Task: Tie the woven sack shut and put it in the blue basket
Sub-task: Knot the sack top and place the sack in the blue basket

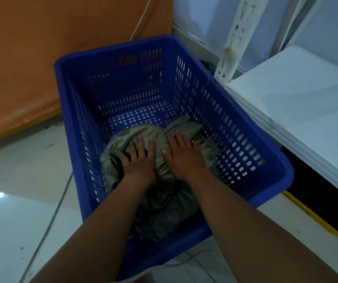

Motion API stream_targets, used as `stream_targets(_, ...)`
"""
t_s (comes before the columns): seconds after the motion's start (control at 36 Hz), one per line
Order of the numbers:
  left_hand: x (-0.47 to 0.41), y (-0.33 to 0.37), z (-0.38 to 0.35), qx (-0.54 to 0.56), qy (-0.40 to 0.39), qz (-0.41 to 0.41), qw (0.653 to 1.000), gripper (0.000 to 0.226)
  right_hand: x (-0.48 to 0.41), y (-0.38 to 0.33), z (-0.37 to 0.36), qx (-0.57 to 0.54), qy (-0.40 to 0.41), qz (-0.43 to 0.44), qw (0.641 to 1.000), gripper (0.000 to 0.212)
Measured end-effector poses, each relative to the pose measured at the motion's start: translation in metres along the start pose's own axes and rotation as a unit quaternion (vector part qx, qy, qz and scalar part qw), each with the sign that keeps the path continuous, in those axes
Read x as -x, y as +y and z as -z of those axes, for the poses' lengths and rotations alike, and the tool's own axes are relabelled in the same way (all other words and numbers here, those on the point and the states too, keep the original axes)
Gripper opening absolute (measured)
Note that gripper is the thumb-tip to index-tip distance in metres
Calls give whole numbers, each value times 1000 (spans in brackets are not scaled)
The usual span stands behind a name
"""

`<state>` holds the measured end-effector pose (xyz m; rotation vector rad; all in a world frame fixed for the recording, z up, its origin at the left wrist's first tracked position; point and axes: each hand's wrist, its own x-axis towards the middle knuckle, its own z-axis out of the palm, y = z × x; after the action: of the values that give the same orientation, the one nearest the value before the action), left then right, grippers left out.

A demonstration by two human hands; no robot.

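A grey-green woven sack (164,203) lies crumpled in the near half of the blue basket (235,127), its frayed edge toward the right wall. My left hand (138,158) lies flat on top of the sack with its fingers spread. My right hand (182,156) presses on the sack beside it, fingers straight. Both forearms reach in over the basket's near rim. The sack's mouth and any knot are hidden under my hands and the folds.
The basket stands on a pale tiled floor (21,201). An orange wall (41,58) rises behind it. A white cabinet top (307,103) sits close on the right, with a perforated white metal upright (231,45) behind. A thin cable (49,217) runs across the floor at the left.
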<state>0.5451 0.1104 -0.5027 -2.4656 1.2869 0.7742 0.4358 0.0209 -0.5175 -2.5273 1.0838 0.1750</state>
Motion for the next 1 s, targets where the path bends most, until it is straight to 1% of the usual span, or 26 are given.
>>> stream_targets(0.06,1,-2,8,-8,5,-12,1000,145,0,-1,9,-8,71,15,997,62)
stream_targets(0.11,4,-4,15,43,34,-46,997,146,-1,-2,17,-27,132,9,991,61)
stream_targets(0.14,7,-5,18,83,61,-68,992,144,-2,-1,18,-33,140,1,990,61)
stream_targets(0.19,9,-5,20,130,113,-98,980,139,-2,1,15,-39,108,-19,993,61)
stream_targets(0.22,7,-5,18,122,117,-101,980,138,-3,3,11,-37,81,-28,996,61)
stream_targets(0.25,5,-4,15,98,105,-97,985,137,-3,5,8,-34,54,-34,997,62)
stream_targets(0.33,-7,0,4,17,29,-58,998,142,-5,7,0,-30,-22,-43,998,63)
stream_targets(0.44,-15,5,-8,-3,5,-24,1000,153,-4,7,-4,-32,-80,-48,995,65)
stream_targets(0.53,-19,7,-14,-2,11,-8,1000,155,-5,6,-6,-17,-103,-48,993,67)
stream_targets(0.64,-21,11,-17,1,22,1,1000,153,-4,4,-5,0,-110,-51,993,68)
stream_targets(0.69,-20,12,-10,-8,10,1,1000,151,-3,2,-2,17,-96,-50,994,68)
stream_targets(0.78,-13,11,2,-10,-4,-3,1000,140,-4,-2,2,61,-51,-39,996,70)
stream_targets(0.81,-11,9,5,-3,-5,2,1000,136,-4,-3,1,68,-51,-35,996,71)
stream_targets(0.83,-9,6,6,2,-9,10,1000,133,-4,-4,0,63,-68,-33,995,71)
stream_targets(0.89,-9,-2,4,11,-32,33,999,132,-4,-5,-3,15,-122,-48,991,72)
stream_targets(0.94,-14,-3,-2,47,-54,45,996,140,-4,-5,-5,-16,-151,-60,987,74)
stream_targets(1.0,-20,0,-11,95,-45,52,993,148,-5,-6,-6,-4,-158,-54,986,76)
